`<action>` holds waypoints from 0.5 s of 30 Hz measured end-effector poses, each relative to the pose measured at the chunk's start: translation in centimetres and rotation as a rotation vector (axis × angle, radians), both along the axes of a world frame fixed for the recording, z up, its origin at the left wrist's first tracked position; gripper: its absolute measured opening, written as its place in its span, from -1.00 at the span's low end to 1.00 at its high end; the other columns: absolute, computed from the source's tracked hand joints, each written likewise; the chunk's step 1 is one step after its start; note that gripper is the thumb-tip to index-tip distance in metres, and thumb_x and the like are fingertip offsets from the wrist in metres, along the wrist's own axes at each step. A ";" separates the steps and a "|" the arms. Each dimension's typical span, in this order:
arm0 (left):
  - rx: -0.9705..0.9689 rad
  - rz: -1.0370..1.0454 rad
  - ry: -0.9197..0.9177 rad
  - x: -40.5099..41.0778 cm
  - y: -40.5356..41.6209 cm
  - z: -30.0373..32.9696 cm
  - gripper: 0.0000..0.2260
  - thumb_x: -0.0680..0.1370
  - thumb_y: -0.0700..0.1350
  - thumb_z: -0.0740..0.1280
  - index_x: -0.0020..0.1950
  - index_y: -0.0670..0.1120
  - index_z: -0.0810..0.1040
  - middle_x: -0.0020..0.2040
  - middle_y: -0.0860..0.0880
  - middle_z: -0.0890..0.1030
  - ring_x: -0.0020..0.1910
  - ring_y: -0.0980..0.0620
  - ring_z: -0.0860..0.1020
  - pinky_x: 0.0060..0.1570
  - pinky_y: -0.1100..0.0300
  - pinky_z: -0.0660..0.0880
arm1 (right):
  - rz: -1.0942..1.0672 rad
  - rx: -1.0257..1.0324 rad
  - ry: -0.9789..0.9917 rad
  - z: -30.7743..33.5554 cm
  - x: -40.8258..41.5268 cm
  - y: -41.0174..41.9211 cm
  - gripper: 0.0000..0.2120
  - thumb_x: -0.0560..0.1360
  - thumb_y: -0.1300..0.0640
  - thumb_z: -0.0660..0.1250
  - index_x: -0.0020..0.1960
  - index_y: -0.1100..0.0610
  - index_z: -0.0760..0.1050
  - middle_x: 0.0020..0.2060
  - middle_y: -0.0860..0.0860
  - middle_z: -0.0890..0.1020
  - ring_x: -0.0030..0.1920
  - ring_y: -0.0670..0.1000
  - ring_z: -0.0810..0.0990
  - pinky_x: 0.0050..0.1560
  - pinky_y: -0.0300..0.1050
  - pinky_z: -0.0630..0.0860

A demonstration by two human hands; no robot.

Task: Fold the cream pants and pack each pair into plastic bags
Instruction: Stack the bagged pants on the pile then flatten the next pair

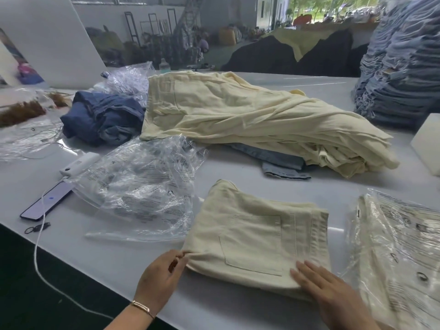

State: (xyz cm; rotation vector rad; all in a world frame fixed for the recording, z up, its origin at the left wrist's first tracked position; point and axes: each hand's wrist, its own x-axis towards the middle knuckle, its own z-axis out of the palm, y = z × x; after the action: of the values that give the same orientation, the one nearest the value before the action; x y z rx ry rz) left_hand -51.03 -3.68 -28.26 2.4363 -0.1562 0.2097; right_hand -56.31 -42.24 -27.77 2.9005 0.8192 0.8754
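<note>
Your left hand, low in the frame, pinches the near left corner of the folded cream pants between thumb and fingers. Your right hand, at lower right, lies flat with straight fingers on the near right corner of the same folded pair (back pocket facing up). That pair rests on the white table in the lower centre. Just to its right lies a bagged pair of cream pants in clear printed plastic. To the left of centre sits a heap of empty plastic bags, crumpled. Across the upper centre spreads a pile of unfolded cream pants, over some light denim. A phone lies at the left edge.
</note>
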 end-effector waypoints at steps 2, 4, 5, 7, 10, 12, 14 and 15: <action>-0.097 0.135 0.149 0.9 -1.0 0.4 -0.81 0.51 0.10 0.37 -0.23 0.05 0.50 -0.37 0.05 0.59 -0.36 0.13 0.56 -0.31 0.15 0.53 | 0.006 0.036 0.016 0.5 0.0 -0.6 -0.37 0.64 0.25 -0.24 0.14 0.10 0.64 0.03 0.04 0.69 -0.02 0.09 0.70 -0.16 -0.06 0.63; -0.219 0.265 0.317 2.0 -1.7 0.6 -0.84 0.50 -0.03 0.42 -0.20 -0.04 0.50 -0.34 -0.05 0.62 -0.38 0.01 0.62 -0.44 0.10 0.56 | 0.008 0.078 0.042 0.9 -0.2 -0.9 -0.34 0.65 0.21 -0.21 -0.01 0.12 0.71 -0.01 0.03 0.70 -0.06 0.08 0.70 -0.22 -0.06 0.63; -0.273 0.311 0.401 2.5 -1.8 0.8 -0.89 0.50 -0.08 0.41 -0.14 -0.06 0.51 -0.29 -0.08 0.64 -0.37 -0.01 0.64 -0.47 0.11 0.57 | 0.008 0.102 0.047 1.0 -0.4 -0.8 -0.34 0.65 0.20 -0.20 -0.06 0.11 0.72 -0.04 0.02 0.71 -0.08 0.07 0.71 -0.25 -0.08 0.62; -0.298 0.360 0.556 3.4 -1.8 1.3 -0.90 0.49 -0.13 0.39 -0.07 -0.13 0.54 -0.18 -0.17 0.66 -0.32 -0.06 0.67 -0.41 0.07 0.60 | 0.003 0.147 0.069 1.1 -0.7 -0.5 -0.34 0.65 0.13 -0.19 -0.11 0.09 0.72 -0.07 0.02 0.72 -0.12 0.04 0.71 -0.34 -0.14 0.62; -0.248 0.348 0.663 4.7 -1.8 2.3 -0.81 0.49 -0.25 0.35 -0.32 -0.24 0.55 -0.28 -0.27 0.64 -0.34 -0.15 0.66 -0.29 -0.05 0.63 | -0.023 0.199 0.102 1.7 -0.6 -0.1 -0.38 0.63 -0.07 -0.09 -0.18 0.06 0.72 -0.12 -0.01 0.72 -0.16 -0.01 0.72 -0.41 -0.22 0.59; -0.511 0.366 0.705 5.3 -2.2 2.8 -0.72 0.48 -0.39 0.28 -0.42 -0.21 0.54 -0.37 -0.19 0.56 -0.42 -0.10 0.58 -0.32 0.00 0.63 | -0.058 0.210 0.102 2.4 -0.2 0.2 -0.37 0.61 -0.19 -0.05 -0.26 0.02 0.70 -0.18 -0.05 0.71 -0.22 -0.06 0.70 -0.45 -0.27 0.54; -0.907 0.429 0.773 5.6 -2.7 3.2 -0.74 0.49 -0.42 0.21 -0.31 -0.19 0.56 -0.41 -0.13 0.53 -0.53 0.01 0.51 -0.44 0.20 0.57 | -0.103 0.198 0.109 2.7 0.3 0.4 -0.36 0.62 -0.20 -0.06 -0.36 0.03 0.63 -0.24 -0.09 0.68 -0.29 -0.06 0.66 -0.53 -0.28 0.45; -1.101 0.478 0.812 5.7 -2.8 3.2 -0.76 0.51 -0.41 0.18 -0.25 -0.18 0.53 -0.46 -0.10 0.51 -0.58 0.05 0.48 -0.51 0.28 0.52 | -0.132 0.172 0.130 2.8 0.4 0.4 -0.38 0.62 -0.17 -0.04 -0.38 0.06 0.59 -0.27 -0.09 0.65 -0.32 -0.03 0.63 -0.55 -0.26 0.42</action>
State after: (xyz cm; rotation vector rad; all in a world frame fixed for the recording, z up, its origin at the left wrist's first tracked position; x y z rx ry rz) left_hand -45.29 -6.46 -25.03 1.2618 0.7175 -0.4026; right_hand -55.89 -41.86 -24.94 3.1463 0.5754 0.7895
